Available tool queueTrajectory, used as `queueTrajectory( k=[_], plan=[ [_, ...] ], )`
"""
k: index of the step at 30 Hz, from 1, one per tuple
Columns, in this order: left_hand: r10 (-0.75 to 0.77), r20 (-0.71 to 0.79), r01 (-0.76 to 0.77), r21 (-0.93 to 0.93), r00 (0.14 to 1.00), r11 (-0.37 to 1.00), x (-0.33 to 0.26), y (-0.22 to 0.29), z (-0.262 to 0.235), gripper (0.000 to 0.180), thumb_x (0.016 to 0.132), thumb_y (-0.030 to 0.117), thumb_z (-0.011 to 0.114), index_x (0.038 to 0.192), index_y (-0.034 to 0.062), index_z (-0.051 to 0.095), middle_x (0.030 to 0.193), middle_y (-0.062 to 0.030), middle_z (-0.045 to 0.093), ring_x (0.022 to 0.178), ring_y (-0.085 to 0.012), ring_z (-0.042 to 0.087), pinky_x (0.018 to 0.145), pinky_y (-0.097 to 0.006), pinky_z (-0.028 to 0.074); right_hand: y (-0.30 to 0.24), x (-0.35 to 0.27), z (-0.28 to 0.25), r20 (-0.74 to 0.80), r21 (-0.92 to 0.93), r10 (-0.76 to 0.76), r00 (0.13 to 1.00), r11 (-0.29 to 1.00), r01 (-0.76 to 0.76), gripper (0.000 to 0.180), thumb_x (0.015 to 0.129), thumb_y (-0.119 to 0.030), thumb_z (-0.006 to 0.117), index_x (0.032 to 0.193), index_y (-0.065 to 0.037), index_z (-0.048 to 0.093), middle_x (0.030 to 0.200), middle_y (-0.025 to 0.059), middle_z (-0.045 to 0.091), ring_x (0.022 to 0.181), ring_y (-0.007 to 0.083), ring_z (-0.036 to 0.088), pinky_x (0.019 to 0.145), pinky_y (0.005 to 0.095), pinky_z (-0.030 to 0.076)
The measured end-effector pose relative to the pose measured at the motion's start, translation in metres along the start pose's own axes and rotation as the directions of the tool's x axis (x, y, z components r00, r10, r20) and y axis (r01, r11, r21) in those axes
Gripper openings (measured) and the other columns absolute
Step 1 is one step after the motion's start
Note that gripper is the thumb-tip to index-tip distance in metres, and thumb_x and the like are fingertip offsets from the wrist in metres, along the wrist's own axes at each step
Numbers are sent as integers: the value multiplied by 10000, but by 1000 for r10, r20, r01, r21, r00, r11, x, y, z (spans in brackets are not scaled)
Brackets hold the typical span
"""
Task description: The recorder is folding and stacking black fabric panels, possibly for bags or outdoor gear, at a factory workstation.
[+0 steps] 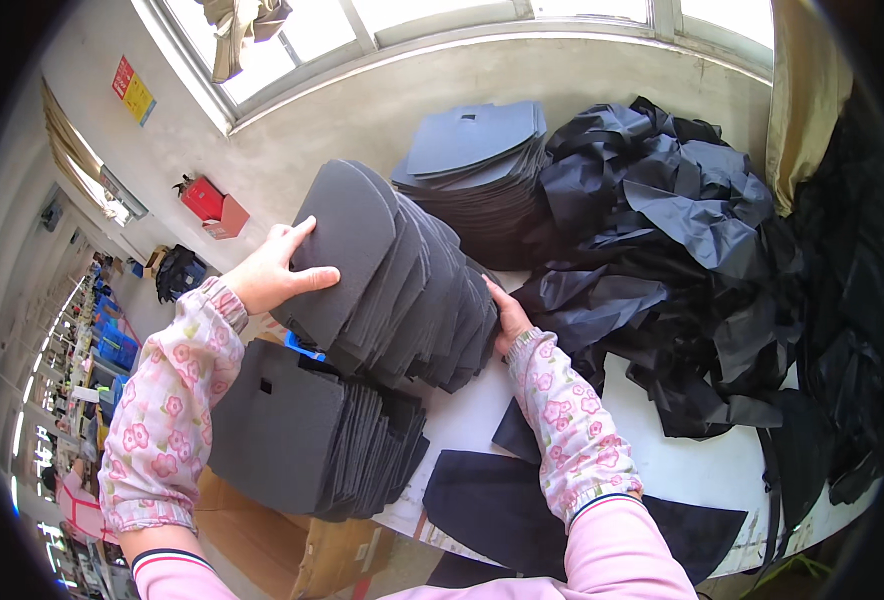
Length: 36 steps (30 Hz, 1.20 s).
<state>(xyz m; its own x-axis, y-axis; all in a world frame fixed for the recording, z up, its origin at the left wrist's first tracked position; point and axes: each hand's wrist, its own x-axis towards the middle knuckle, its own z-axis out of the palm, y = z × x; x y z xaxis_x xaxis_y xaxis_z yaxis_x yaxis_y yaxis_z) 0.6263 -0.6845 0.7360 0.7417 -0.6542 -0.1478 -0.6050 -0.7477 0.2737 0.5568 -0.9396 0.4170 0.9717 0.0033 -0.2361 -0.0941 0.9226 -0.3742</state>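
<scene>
Between my two hands is a tilted, fanned-out stack of dark grey panels (pixel 402 275) with rounded ends. My left hand (pixel 272 268) grips its near-left end, thumb and fingers pressed on the face of the front panel. At the opposite end, my right hand (pixel 509 318) holds the stack's right side; part of its fingers is hidden behind the panels. Just below stands another dark grey panel stack (pixel 277 430), its front panel marked by a small square hole. I cannot tell whether the two stacks touch.
A taller pile of grey panels (pixel 477 140) stands against the wall. Crumpled black fabric (pixel 682 220) heaps over the right of the white table (pixel 622 410). Flat black pieces (pixel 492 500) lie at its near edge. A cardboard box (pixel 327 560) sits below; a red fire extinguisher (pixel 202 198) is at the wall.
</scene>
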Motion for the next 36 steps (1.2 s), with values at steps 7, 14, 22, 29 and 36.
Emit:
queueTrajectory(
  k=[7,14,22,29,36],
  plan=[
    [281,-164,-248,194,946,949,-60,69,-32,1016,767,523,791,1483,-35,336,1355,-221,413,1266,-344,448,1081,-377,366,4,-50,33,65,68,-367,928,929,363,477,980,-350,577,1336,-34,548,1272,110,639,1155,233,616,1002,387,479],
    [684,-393,-596,337,615,729,-99,130,-74,920,766,448,814,1466,27,391,1362,-195,443,1264,-315,477,1069,-364,383,-88,-118,102,171,-13,-678,715,724,690,467,1030,-409,446,1350,-80,532,1314,75,610,1216,244,575,1037,404,457],
    [612,-563,-720,42,555,692,-148,197,-64,989,686,376,862,1493,87,369,1491,-93,416,1420,-210,336,1172,-390,237,-186,-242,119,189,-11,-883,430,436,900,449,986,-321,564,1260,33,583,1221,119,661,1080,231,659,928,377,531],
    [347,-720,-692,-253,602,676,-174,227,-16,961,678,167,883,1504,173,392,1343,-100,490,1177,-241,531,1015,-341,443,-242,-367,152,253,-258,-967,-26,-93,962,413,968,-237,592,1300,6,559,1264,127,634,1122,226,636,954,360,519],
    [294,-600,36,-403,744,-914,-103,180,148,503,991,328,481,1429,81,470,1465,-103,491,1357,-314,448,1131,-528,337,-187,-440,253,883,-335,-463,-70,-728,598,591,768,-88,789,1300,44,569,1211,150,654,1103,220,630,970,340,475]
  ],
)
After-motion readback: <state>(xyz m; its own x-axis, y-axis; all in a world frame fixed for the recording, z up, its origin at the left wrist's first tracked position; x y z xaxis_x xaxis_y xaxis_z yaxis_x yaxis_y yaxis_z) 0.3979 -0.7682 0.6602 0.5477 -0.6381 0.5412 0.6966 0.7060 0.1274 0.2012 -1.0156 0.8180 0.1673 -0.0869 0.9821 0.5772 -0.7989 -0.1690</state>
